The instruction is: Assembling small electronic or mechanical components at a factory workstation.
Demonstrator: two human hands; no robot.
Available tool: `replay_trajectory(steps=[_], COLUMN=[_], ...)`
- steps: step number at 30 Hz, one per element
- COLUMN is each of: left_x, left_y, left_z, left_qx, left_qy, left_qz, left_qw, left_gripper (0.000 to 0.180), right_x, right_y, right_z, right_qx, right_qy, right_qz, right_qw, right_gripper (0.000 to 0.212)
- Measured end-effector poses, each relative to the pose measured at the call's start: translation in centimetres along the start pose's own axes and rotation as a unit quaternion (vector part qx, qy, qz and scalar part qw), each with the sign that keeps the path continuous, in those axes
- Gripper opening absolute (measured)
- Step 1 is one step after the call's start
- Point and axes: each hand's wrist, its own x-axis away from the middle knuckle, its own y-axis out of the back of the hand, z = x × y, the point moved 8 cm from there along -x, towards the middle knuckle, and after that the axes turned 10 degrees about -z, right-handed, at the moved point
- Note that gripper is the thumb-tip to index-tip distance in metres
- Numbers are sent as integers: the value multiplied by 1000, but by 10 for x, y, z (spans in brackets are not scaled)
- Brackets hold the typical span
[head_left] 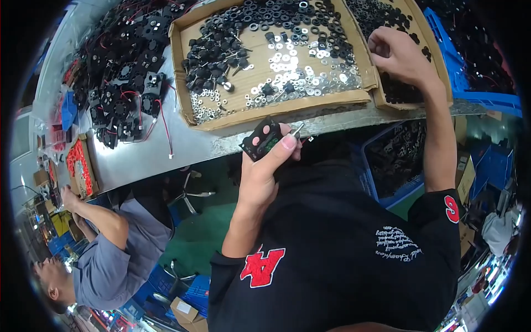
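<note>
Metal bench [130, 163]; before its edge, flat black part [260, 149], square-cornered.

Bright glare in the larger cardboard tray [298, 107]; edges bend, fading to black

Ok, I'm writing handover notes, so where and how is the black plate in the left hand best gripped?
Probably pinch the black plate by its upper-left edge, coming from the left: it looks flat and sits tilted, that edge sticks out free, and the left hand's thumb lies along its right side.
</note>
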Motion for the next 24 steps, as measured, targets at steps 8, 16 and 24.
replay_trajectory(steps=[8, 16, 24], left_x=[0, 3, 4], left_y=[-2, -5, -7], left_z=[2, -3, -13], left_qx=[-7, -49, -158], left_qy=[28, 1, -56], left_qz=[-20, -26, -61], left_qw=[999, 998, 984], left_gripper=[22, 24, 26], right_x=[1, -1, 59], right_y=[-7, 9, -3], right_z=[-6, -4, 118], right_qx=[-87, 18, -472], right_qy=[-47, 1, 23], right_qz=[27, -30, -24], right_qw=[995, 999, 881], right_gripper=[23, 19, 24])
